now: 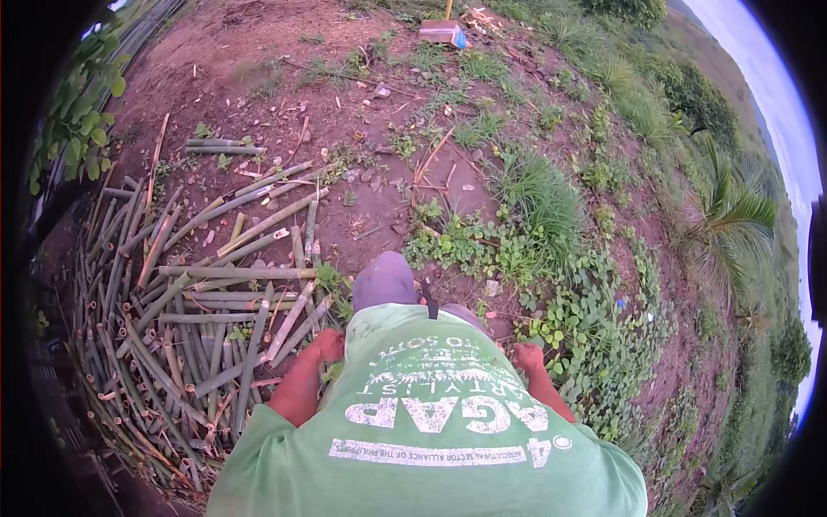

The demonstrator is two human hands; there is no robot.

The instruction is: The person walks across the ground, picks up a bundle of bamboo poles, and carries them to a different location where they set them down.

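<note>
AGAP shirt [431,409] between seemingly curled hands [329,345]

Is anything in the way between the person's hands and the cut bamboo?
Nothing visible stands between the left hand and the nearest cut bamboo poles. For the right hand, yes: the person's own body, in a green shirt, is between it and the bamboo on the left.

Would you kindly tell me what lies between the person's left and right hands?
The green printed shirt fills the stretch between the left hand and the right hand, as the head view shows.
</note>
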